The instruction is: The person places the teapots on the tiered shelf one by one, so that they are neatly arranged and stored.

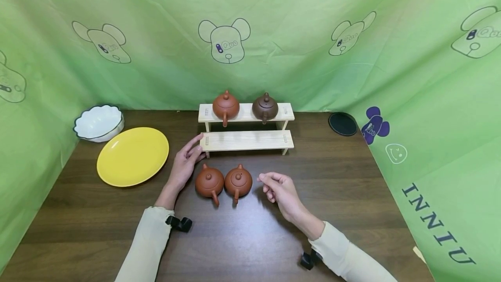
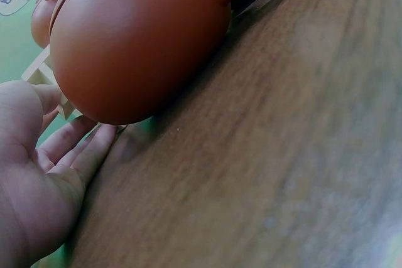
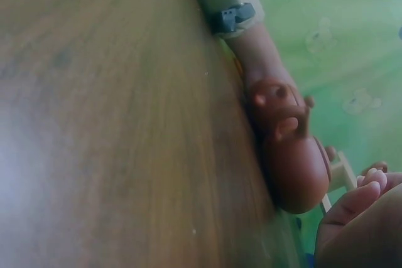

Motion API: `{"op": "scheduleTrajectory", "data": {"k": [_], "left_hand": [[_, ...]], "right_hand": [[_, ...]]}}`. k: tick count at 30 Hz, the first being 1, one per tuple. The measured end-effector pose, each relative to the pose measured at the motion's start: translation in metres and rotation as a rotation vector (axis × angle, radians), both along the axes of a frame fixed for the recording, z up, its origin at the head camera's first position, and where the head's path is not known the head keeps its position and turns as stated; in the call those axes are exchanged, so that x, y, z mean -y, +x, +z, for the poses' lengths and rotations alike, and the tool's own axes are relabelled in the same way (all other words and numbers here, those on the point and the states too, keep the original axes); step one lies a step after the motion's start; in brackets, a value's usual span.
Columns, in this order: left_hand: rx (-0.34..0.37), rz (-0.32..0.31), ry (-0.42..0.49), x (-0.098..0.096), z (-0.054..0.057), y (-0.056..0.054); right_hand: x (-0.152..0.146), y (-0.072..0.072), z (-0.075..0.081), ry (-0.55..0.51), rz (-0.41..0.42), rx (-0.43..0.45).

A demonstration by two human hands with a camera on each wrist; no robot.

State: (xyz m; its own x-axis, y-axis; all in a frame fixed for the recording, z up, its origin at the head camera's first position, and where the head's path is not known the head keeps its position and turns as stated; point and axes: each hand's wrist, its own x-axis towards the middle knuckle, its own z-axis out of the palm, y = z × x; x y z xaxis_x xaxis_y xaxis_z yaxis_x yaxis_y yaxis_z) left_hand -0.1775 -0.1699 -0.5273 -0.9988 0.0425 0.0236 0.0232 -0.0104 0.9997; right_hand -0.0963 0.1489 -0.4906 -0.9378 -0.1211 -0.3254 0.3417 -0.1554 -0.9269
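Observation:
My left hand (image 1: 184, 164) holds the left end of the lower step of a pale wooden display stand (image 1: 246, 141), thumb and fingers around its corner. Two reddish-brown clay teapots, a left one (image 1: 209, 181) and a right one (image 1: 238, 182), stand side by side on the table before the stand, spouts toward me. Just right of them hovers my right hand (image 1: 282, 193), loosely curled, thumb and forefinger tips together, nothing visible between them. On the upper step sit another reddish teapot (image 1: 225, 105) and a dark brown teapot (image 1: 265, 107). The left wrist view shows a teapot (image 2: 138, 42) overlapping the left fingertips.
To the left lie a yellow plate (image 1: 133, 156) and a white scalloped bowl (image 1: 98, 123) with a dark rim. A black round coaster (image 1: 342, 124) is at the back right. Green printed cloth (image 1: 289, 68) encloses the wooden table (image 1: 235, 247) at the back and sides.

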Motion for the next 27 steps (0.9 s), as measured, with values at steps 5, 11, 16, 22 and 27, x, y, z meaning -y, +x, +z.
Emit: {"op": "scheduleTrajectory", "data": {"k": [5, 11, 16, 22, 27], "left_hand": [[0.006, 0.003, -0.002, 0.0, -0.001, -0.001], [0.012, 0.005, -0.001, 0.0, -0.001, 0.0], [0.007, 0.006, 0.003, 0.0, -0.001, 0.0], [0.002, 0.005, 0.007, 0.0, 0.0, 0.001], [0.005, 0.007, 0.005, 0.0, 0.0, 0.0]], "right_hand": [[0.001, 0.002, 0.0, -0.001, 0.001, 0.001], [0.003, 0.005, -0.001, 0.007, 0.017, 0.001], [0.004, 0.008, -0.003, 0.005, 0.051, 0.007], [0.006, 0.011, -0.006, 0.01, 0.081, -0.004], [0.008, 0.014, -0.008, 0.016, 0.122, -0.011]]}}
